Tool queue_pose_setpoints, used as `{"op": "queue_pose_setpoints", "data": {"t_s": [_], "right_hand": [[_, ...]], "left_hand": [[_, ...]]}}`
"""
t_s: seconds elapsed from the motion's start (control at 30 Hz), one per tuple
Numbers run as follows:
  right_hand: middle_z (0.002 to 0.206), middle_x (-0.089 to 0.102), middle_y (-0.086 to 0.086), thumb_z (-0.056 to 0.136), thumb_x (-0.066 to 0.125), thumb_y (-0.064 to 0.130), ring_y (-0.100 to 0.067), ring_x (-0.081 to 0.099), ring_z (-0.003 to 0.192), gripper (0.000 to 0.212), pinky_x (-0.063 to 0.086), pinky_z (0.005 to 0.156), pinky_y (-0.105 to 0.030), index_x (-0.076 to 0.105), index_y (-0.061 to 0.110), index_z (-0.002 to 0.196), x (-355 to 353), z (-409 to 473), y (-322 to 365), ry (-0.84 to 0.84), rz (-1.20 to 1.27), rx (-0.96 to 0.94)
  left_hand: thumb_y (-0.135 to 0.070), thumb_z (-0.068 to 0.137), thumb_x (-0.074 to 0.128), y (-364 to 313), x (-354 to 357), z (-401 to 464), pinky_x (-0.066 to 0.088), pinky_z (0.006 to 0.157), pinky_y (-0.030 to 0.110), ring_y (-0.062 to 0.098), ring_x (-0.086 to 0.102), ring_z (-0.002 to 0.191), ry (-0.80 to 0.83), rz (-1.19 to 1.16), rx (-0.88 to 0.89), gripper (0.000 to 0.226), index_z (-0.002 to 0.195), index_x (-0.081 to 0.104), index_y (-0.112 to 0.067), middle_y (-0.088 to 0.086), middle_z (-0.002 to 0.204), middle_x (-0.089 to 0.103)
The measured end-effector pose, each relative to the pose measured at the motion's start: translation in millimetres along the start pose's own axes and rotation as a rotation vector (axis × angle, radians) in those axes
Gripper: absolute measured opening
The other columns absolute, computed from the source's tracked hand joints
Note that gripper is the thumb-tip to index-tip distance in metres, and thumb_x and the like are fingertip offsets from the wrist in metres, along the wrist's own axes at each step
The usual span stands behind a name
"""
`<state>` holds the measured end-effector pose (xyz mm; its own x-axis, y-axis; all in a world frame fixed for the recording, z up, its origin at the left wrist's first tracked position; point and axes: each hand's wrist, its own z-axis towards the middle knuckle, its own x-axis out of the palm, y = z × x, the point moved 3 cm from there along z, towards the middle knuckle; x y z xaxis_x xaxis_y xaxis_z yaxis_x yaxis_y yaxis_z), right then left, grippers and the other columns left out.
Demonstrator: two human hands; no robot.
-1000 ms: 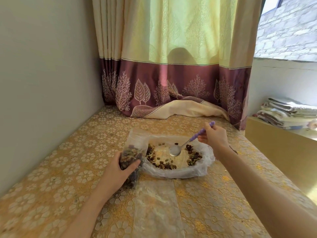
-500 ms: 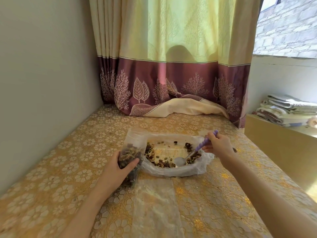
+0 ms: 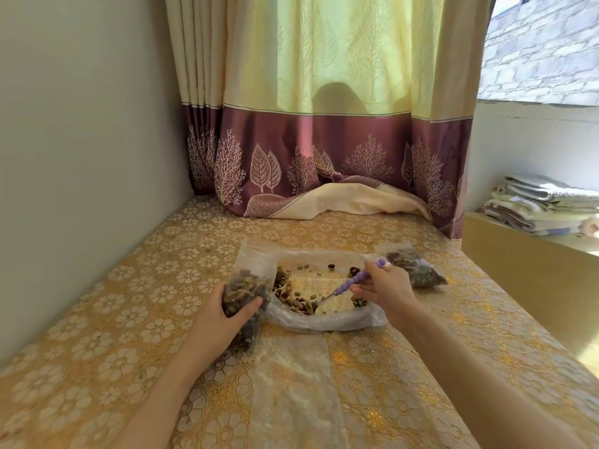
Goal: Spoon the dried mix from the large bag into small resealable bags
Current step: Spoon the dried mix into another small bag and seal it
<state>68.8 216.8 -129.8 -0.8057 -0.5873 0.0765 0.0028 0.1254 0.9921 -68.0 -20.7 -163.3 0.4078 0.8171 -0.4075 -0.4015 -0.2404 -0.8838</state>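
Spoon dips into unlabeled large bag, right hand gripping.

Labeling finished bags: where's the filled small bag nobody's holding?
In the head view, the filled small bag lies on the tablecloth at centre right, just behind the right hand, beside the large bag.

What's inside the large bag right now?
The large bag lies open, holding scattered dried mix, mostly along its left and near sides, with bare plastic mid-bag. The spoon, gripped by the right hand, dips in; its bowl is partly buried.
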Motion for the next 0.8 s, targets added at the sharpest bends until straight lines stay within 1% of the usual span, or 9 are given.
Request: {"op": "queue_pose_setpoints", "data": {"t_s": [0.07,0.13,0.27,0.33,0.47,0.57,0.67,0.8], "right_hand": [[0.077,0.069,-0.03,0.098,0.046,0.011,-0.029,0.066,0.065,0.04,0.058,0.058,-0.022,0.06,-0.004,0.064,-1.5,-0.7,1.3,-0.001,0.016,0.01],[0.07,0.07,-0.026,0.097,0.044,0.008,-0.025,0.066,0.061,0.038,0.056,0.058,-0.02,0.06,-0.005,0.065,-4.6,0.2,2.1,-0.001,0.029,0.023],[0.07,0.071,-0.023,0.099,0.045,0.013,-0.025,0.067,0.069,0.04,0.057,0.067,-0.023,0.062,-0.005,0.067,-10.8,5.5,3.5,-0.063,0.043,0.042],[0.07,0.071,-0.021,0.099,0.046,0.014,-0.022,0.068,0.066,0.039,0.057,0.064,-0.022,0.062,-0.004,0.068,-11.5,7.4,9.1,-0.086,0.076,0.032],[0.064,0.071,-0.018,0.099,0.045,0.012,-0.016,0.066,0.054,0.038,0.056,0.057,-0.019,0.06,-0.003,0.067,-5.0,7.5,35.6,-0.053,0.15,-0.038],[0.066,0.07,-0.02,0.099,0.044,0.011,-0.02,0.067,0.059,0.039,0.057,0.056,-0.018,0.058,-0.002,0.064,6.3,4.2,61.4,-0.037,0.179,-0.112],[0.062,0.069,-0.017,0.099,0.044,0.012,-0.017,0.067,0.056,0.039,0.056,0.055,-0.018,0.058,0.0,0.065,20.9,-0.6,82.3,-0.008,0.178,-0.173],[0.061,0.068,-0.013,0.099,0.047,0.015,-0.016,0.066,0.055,0.035,0.056,0.056,-0.02,0.059,0.003,0.068,47.1,-12.7,97.5,0.035,0.11,-0.26]], "left_hand": [[-0.048,0.074,0.066,0.0,-0.3,-0.2,0.037,0.058,0.007,-0.015,0.048,0.083,-0.003,0.006,-0.001,0.036,0.103,0.047,-0.039,-0.022,0.096,0.055],[-0.048,0.075,0.067,-0.7,-0.2,-0.4,0.035,0.06,0.008,-0.015,0.048,0.083,-0.002,0.01,0.003,0.03,0.096,0.045,-0.044,-0.022,0.095,0.055],[-0.048,0.074,0.067,-1.2,0.0,-0.3,0.034,0.06,0.008,-0.015,0.048,0.082,-0.001,0.011,0.003,0.029,0.091,0.044,-0.046,-0.023,0.094,0.055],[-0.05,0.073,0.067,-0.9,-0.1,-0.1,0.034,0.06,0.008,-0.015,0.048,0.083,0.0,0.009,0.005,0.03,0.093,0.044,-0.046,-0.023,0.095,0.055],[-0.051,0.071,0.067,0.6,0.0,0.3,0.036,0.062,0.01,-0.013,0.048,0.087,0.004,0.0,0.01,0.038,0.103,0.048,-0.041,-0.022,0.099,0.056],[-0.051,0.071,0.067,1.1,-0.1,0.6,0.036,0.063,0.01,-0.015,0.047,0.087,0.002,-0.002,0.01,0.045,0.109,0.047,-0.037,-0.024,0.1,0.055],[-0.048,0.072,0.068,1.2,0.7,0.4,0.037,0.065,0.01,-0.015,0.047,0.088,0.008,-0.014,0.011,0.045,0.111,0.047,-0.037,-0.025,0.101,0.055],[-0.044,0.075,0.07,1.4,0.3,0.2,0.035,0.063,0.009,-0.016,0.046,0.086,-0.007,-0.002,0.016,0.042,0.109,0.046,-0.038,-0.025,0.099,0.054]]}}
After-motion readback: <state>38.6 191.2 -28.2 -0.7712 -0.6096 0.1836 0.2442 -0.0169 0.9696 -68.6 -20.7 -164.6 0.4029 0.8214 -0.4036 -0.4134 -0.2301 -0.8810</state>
